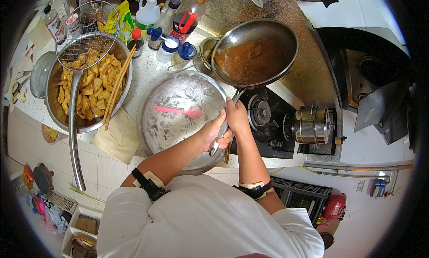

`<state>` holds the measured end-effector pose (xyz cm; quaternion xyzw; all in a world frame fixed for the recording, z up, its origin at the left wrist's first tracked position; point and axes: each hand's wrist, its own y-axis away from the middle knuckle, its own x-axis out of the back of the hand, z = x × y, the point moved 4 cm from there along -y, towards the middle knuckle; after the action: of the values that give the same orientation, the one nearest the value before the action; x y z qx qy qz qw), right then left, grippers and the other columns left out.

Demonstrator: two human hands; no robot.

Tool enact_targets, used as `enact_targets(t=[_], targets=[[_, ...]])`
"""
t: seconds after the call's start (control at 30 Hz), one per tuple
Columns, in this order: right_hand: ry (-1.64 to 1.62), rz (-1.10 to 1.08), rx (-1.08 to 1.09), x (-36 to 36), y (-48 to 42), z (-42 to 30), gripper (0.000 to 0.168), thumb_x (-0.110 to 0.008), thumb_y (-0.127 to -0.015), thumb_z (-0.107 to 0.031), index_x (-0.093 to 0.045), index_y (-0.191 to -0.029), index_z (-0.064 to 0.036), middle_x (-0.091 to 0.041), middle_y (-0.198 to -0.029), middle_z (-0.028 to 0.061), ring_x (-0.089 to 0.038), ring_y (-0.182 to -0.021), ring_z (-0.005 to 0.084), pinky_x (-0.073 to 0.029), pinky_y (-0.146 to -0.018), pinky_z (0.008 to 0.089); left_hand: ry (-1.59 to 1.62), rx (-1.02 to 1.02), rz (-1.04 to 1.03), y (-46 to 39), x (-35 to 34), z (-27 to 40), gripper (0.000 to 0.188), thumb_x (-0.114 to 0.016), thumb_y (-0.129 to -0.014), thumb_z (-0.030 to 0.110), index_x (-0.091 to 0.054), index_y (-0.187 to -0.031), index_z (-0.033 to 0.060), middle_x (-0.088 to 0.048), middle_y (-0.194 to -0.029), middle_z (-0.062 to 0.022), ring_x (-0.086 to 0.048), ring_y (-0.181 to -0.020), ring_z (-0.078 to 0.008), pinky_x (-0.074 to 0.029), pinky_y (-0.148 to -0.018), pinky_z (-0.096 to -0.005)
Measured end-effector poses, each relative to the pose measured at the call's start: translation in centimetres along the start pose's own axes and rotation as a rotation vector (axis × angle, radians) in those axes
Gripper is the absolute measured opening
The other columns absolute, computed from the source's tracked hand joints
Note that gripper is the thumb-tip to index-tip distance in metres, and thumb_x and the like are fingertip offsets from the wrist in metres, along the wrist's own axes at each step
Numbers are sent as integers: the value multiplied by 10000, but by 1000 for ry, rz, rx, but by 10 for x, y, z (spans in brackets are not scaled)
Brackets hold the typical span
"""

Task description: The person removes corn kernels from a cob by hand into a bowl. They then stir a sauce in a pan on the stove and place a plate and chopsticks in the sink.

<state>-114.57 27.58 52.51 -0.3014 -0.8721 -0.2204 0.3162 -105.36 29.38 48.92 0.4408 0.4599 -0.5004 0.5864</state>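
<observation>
Both hands grip the metal handle of a wok [256,26], which is tilted over a small metal pot [208,50] and holds brown liquid. My left hand [214,132] wraps the handle nearer its end; my right hand [237,115] holds it closer to the pan. Below the hands lies a wide metal basin [167,134] coated with white powder, a pink spatula [191,113] inside it. To the left, a steel bowl [128,87] holds fried pieces [97,83], with a wire skimmer [75,87] and wooden chopsticks [117,90] resting across it.
A gas stove [259,112] stands at right, with a steel pot [310,127] on its far burner. Seasoning jars [167,49] and bottles [187,20] line the back of the counter. A beige cloth [119,137] hangs over the front edge. A range hood [368,63] is at far right.
</observation>
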Motion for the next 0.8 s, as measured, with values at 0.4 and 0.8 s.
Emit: enact_targets(t=[0.4, 0.8], targets=[[61, 10, -19, 2, 2, -4, 409, -453, -855, -299, -534, -863, 102, -587, -731, 219, -581, -678, 307, -438, -650, 362, 0, 17, 26, 0, -1, 0, 664, -249, -749, 737, -371, -513, 128, -308, -398, 33, -311, -311, -68, -281, -315, -217], [62, 3, 1, 3, 2, -5, 420, -451, -851, -303, -525, -836, 110, -579, -702, 216, -575, -658, 306, -436, -635, 369, 28, 42, 21, -1, -3, 0, 679, -230, -746, 747, -382, -506, 131, -318, -385, 18, -305, -301, -76, -269, -310, -215]])
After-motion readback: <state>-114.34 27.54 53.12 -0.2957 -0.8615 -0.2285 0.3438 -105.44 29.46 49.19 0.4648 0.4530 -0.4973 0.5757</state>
